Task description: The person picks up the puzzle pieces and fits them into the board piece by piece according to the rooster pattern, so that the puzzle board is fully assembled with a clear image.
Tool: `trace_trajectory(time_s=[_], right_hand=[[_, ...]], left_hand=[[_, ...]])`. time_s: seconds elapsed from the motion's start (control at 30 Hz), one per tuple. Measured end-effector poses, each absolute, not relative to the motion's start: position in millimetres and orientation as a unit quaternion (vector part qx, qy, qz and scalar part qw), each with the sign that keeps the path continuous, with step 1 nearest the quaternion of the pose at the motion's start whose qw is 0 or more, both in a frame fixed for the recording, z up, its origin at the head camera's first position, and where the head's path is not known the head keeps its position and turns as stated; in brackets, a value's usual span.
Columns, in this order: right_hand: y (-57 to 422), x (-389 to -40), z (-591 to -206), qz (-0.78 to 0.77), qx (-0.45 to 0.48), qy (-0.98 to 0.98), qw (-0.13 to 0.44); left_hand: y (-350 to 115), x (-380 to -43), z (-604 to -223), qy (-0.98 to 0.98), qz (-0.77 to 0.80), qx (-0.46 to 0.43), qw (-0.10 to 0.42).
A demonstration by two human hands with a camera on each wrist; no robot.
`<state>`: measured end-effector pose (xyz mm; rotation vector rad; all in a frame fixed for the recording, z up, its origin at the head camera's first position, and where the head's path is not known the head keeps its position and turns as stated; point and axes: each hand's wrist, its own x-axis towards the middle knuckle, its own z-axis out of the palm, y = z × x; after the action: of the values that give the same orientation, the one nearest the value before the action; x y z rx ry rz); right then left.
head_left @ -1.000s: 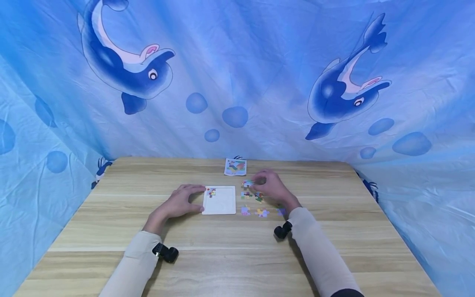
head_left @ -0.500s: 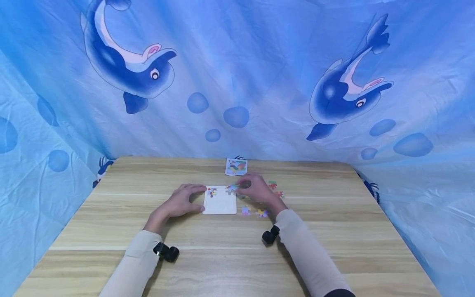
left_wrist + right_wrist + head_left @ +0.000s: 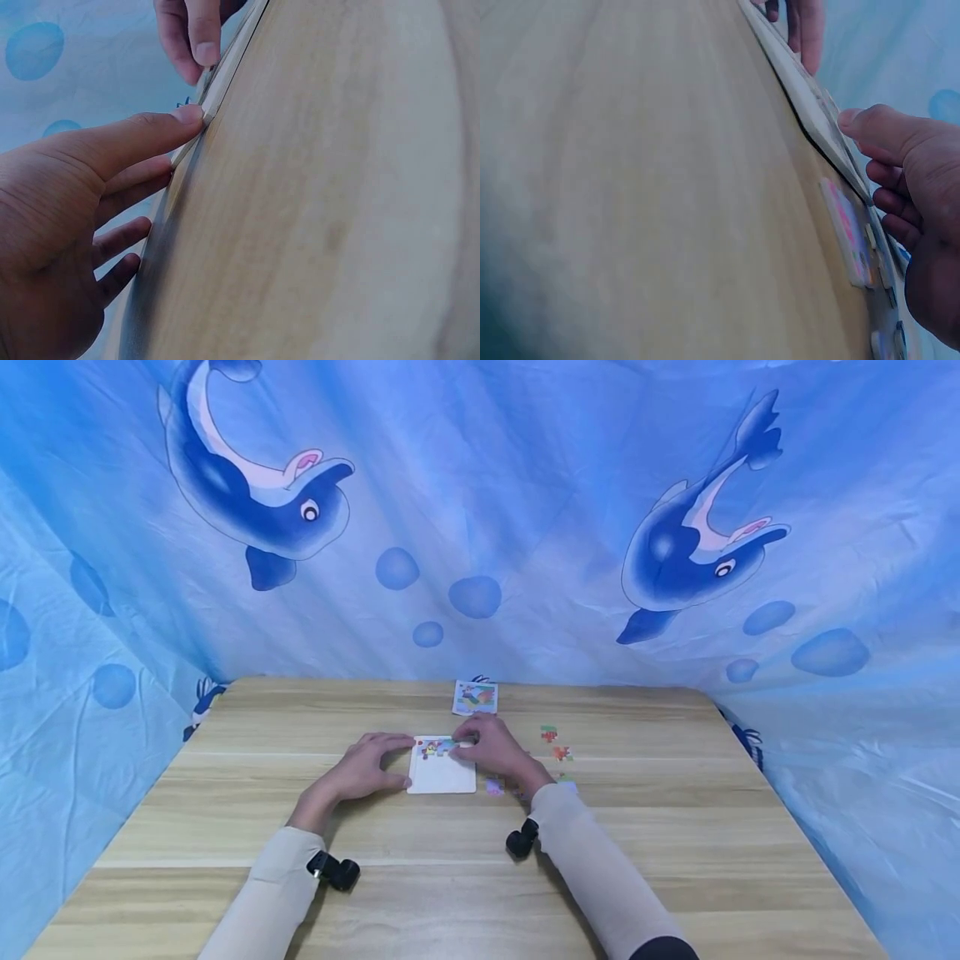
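At 9 o'clock on the white tray (image 3: pixel 441 779), the left hand (image 3: pixel 360 770) rests its outstretched thumb and fingers against the edge, clasping nothing. Should that light brace slacken, the tray could slide or turn on the table (image 3: pixel 420 902). Inside, at 11 o'clock, lies a patterned piece (image 3: pixel 427 749); a clumsy push beside it could tip it out of place. At 12 o'clock, a bluish piece (image 3: pixel 443 747) appears pinched between thumb and finger of the right hand (image 3: pixel 495 748); forced with its tab out of line, it might ride up on its neighbour. The right sleeve (image 3: pixel 592 852) reaches in from 4 o'clock, so a low wrist could scatter the loose pieces (image 3: pixel 495 787).

From the left there are two hands, one tray, two pieces inside it, one printed card (image 3: pixel 475 696) at 1 o'clock, and at least five loose pieces: two toward 4 o'clock, the second partly covered by the wrist; a red-and-green one (image 3: pixel 549 734) between 2 and 3; an orange one (image 3: pixel 562 752) at 3; another just past 3. The right arm may hide more.
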<state>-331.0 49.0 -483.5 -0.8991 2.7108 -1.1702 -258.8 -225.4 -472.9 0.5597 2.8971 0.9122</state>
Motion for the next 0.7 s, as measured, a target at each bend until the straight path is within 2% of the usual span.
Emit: trace_trajectory(time_s=[0.7], right_hand=[[45.1, -332.3, -484.2, -0.367, -0.285, 0.885, 0.045]], left_hand=[[-226.0, -260.0, -474.6, 0.939, 0.296, 0.175, 0.032]])
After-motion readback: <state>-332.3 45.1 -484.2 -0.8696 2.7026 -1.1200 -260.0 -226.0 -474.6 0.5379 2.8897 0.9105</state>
